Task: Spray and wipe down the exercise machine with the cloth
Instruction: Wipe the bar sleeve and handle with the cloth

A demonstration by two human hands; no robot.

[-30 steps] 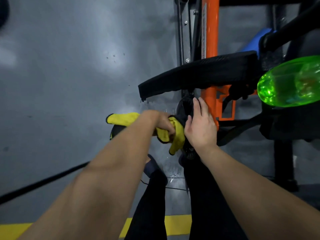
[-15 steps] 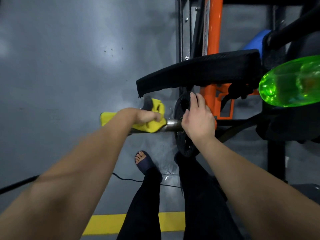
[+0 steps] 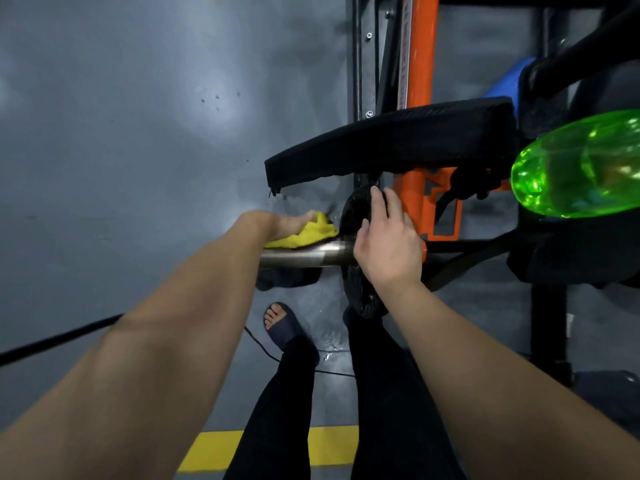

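The yellow cloth is being pressed onto the shiny bar of the exercise machine, a little above the middle of the picture. It is being gripped by the left hand, whose fingers are being curled down over it. The cloth is poking out at the hand's 3 o'clock side.

Just at 3 o'clock from the cloth, the black round plate on the bar is being touched by the right hand. Its fingers are being kept straight and loose, laid on the plate's edge, and nothing is being grasped by them.

At 12 o'clock from the hands, a black pad is being shown in front of the orange post. At 3 o'clock in the picture, a green bottle is being seen up close; what is holding it cannot be told.

At 6 o'clock, the grey floor is being stood on by two legs in black trousers, and one blue sandal and a yellow line are being shown there.
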